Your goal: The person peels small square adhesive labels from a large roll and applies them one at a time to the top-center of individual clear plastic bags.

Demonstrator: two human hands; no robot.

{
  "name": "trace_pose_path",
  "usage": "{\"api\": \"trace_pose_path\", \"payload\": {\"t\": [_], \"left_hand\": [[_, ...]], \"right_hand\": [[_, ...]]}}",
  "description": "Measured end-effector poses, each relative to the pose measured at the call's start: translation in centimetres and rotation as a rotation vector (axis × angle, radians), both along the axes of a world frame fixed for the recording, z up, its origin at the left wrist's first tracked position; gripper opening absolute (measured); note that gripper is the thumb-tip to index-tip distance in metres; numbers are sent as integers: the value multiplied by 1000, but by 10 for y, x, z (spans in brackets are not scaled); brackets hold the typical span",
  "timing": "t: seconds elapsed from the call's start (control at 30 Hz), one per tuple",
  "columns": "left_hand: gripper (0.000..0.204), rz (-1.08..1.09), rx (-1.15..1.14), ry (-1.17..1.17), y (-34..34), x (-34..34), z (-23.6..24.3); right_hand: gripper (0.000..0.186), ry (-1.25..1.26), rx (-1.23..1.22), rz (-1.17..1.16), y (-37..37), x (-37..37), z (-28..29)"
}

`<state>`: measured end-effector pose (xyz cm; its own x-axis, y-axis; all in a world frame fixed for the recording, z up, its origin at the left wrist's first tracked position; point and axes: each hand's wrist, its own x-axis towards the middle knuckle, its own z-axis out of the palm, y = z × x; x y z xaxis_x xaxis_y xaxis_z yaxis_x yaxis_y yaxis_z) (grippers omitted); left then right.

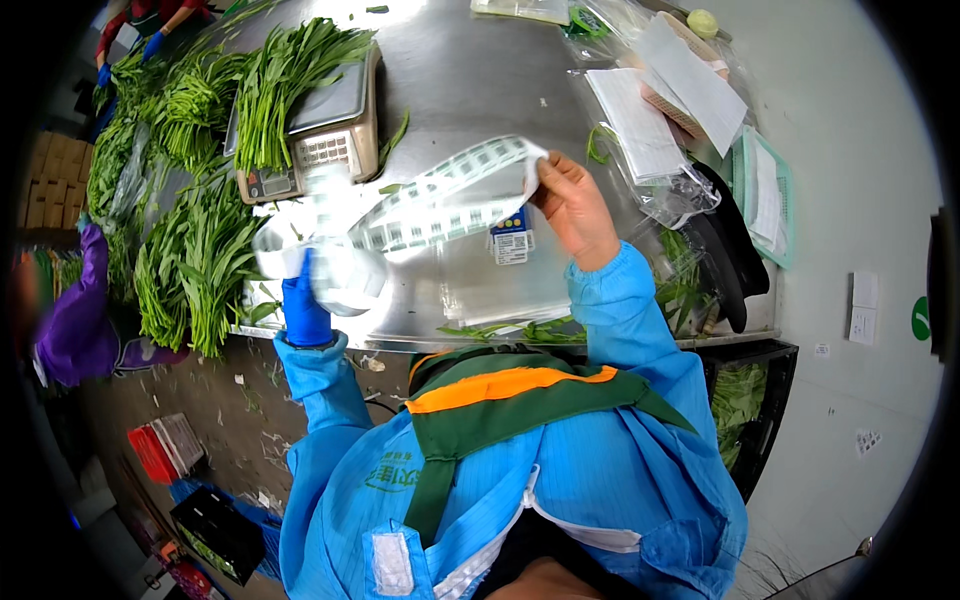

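Observation:
A long strip of white printed labels (pixel 440 205) stretches in a loop between my two hands over the metal table. My right hand (pixel 580 212), bare, pinches the strip's far bend between thumb and fingers. On my left hand (pixel 306 308) is a blue glove; it grips the white label roll (pixel 348 278), which is smeared by motion. Under the strip lie clear plastic bags (pixel 500 295) and a small blue-and-white card (pixel 512 240). Beyond my left hand stands a weighing scale (pixel 335 145) with a bunch of leafy greens (pixel 285 85) on it.
More leafy greens (pixel 195 265) are heaped along the table's left. Papers (pixel 640 120), plastic wrap and a green basket (pixel 785 200) occupy the right. A black crate (pixel 750 405) holds greens below. A person in purple (pixel 78 310) and another with blue gloves (pixel 153 45) work at the left.

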<state>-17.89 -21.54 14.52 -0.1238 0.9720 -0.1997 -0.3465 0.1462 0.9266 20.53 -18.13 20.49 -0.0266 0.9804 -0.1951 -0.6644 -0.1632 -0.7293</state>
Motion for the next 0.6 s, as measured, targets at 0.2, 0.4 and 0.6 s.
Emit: {"api": "trace_pose_path", "payload": {"t": [0.2, 0.4, 0.6], "left_hand": [[44, 44, 86, -528, 44, 30, 6], [47, -109, 104, -560, 73, 100, 57], [47, -423, 142, -453, 122, 98, 55]], "right_hand": [[21, 347, 334, -126, -9, 68, 41], [22, 413, 566, -390, -68, 140, 87], [16, 555, 689, -579, -142, 194, 90]]}}
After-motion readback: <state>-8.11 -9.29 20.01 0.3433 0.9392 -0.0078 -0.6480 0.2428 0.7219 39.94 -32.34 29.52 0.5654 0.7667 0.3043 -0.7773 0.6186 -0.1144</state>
